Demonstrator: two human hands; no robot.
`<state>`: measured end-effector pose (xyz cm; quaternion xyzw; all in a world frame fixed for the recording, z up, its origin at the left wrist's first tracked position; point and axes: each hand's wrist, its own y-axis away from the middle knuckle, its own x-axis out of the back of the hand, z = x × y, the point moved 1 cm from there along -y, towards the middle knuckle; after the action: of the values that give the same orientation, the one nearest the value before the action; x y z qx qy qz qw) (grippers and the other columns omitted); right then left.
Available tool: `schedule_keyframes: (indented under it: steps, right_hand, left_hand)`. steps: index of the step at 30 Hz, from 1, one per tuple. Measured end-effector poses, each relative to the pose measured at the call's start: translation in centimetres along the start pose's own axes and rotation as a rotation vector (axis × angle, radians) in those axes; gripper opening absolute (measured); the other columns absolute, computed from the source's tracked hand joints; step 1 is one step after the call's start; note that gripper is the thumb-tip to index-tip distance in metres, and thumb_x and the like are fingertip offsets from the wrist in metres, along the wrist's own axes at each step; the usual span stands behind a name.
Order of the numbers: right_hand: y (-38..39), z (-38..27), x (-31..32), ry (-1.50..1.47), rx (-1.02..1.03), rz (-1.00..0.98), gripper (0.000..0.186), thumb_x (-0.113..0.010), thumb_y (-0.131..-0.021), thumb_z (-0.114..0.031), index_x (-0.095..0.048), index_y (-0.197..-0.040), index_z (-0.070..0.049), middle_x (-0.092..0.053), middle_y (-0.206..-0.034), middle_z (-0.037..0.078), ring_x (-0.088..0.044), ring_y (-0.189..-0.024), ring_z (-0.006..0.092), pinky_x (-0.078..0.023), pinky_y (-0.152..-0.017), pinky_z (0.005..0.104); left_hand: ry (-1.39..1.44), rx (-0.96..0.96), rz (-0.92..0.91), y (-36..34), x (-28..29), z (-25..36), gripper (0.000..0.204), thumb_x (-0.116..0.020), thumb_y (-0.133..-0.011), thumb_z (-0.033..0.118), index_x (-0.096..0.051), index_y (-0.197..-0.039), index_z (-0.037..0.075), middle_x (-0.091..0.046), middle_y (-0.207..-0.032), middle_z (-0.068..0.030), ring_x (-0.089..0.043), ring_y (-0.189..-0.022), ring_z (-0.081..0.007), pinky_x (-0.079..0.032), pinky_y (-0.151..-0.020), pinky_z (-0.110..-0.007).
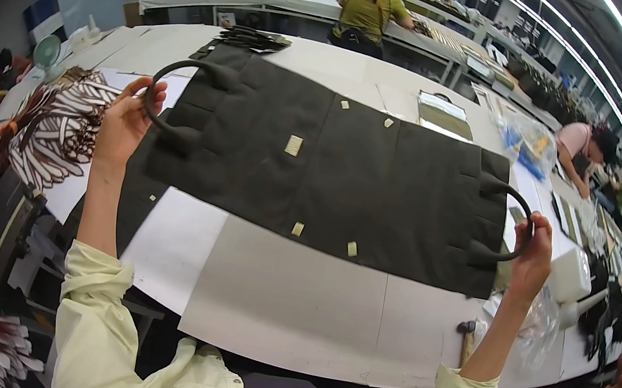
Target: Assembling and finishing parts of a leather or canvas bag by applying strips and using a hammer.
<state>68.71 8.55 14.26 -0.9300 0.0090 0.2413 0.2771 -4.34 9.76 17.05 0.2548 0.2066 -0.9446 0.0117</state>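
Fingers (133, 89) curled in at both ends of our dark panel (403, 185).
Our left hand (121, 128) grips the left handle (171, 69), our right hand (533, 264) the right handle (522, 202); the panel, dotted with small yellowish patches (295, 146), spreads between them over the pale tabletop (292, 306), a hammer (467, 348) lying near our right forearm (495, 336).

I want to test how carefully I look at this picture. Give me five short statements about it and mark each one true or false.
1. The left hand grips a handle of the dark panel. True.
2. The right hand grips a hammer. False: it grips the other handle; the hammer lies apart from both hands.
3. Pale patches show on the panel. True.
4. The brown-and-white strips are right of the panel. False: they are left of it.
5. The person in olive faces the camera. False: the back is turned.
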Motion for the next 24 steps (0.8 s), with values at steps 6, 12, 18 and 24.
schedule_keyframes:
  steps: [6, 12, 18, 24]
  right_hand:
    - [-3.3, 5.2, -3.2, 0.153, -0.066, -0.185, 0.056, -0.060, -0.079, 0.014, -0.059, -0.134, 0.000, -0.054, -0.146, 0.014, -0.060, -0.107, 0.0201, -0.051, -0.093, 0.0289]
    - [-5.0, 9.5, -2.4, 0.097, -0.172, -0.154, 0.061, -0.063, -0.075, 0.015, -0.059, -0.134, 0.001, -0.053, -0.146, 0.017, -0.064, -0.105, 0.0221, -0.055, -0.089, 0.0289]
    - [-5.7, 11.7, -2.9, 0.120, -0.233, -0.157, 0.063, -0.062, -0.075, 0.016, -0.057, -0.137, 0.002, -0.052, -0.146, 0.020, -0.064, -0.107, 0.0227, -0.055, -0.089, 0.0295]
    - [-4.2, 12.8, -4.0, 0.106, -0.342, -0.252, 0.072, -0.065, -0.074, 0.015, -0.049, -0.144, 0.005, -0.059, -0.134, 0.015, -0.063, -0.101, 0.0208, -0.054, -0.084, 0.0305]
  left_hand:
    - [0.177, 0.124, 0.027, -2.7, 1.6, -1.2, 0.033, -0.063, -0.099, 0.009, -0.059, -0.131, 0.000, -0.063, -0.101, -0.0099, -0.056, -0.077, -0.0139, -0.051, -0.074, -0.028]
    - [0.097, 0.091, 0.176, -3.0, 5.8, -1.4, 0.036, -0.063, -0.097, 0.002, -0.061, -0.133, 0.001, -0.062, -0.097, -0.0052, -0.050, -0.072, -0.0089, -0.045, -0.066, -0.022]
    - [0.107, 0.096, 0.203, -1.4, 7.4, -0.8, 0.037, -0.064, -0.097, 0.003, -0.061, -0.134, -0.001, -0.063, -0.098, -0.0051, -0.049, -0.071, -0.0085, -0.044, -0.065, -0.022]
    - [0.071, 0.051, 0.250, 0.2, 9.1, 0.4, 0.038, -0.063, -0.097, 0.004, -0.061, -0.135, -0.002, -0.064, -0.096, -0.0058, -0.047, -0.069, -0.0085, -0.041, -0.061, -0.023]
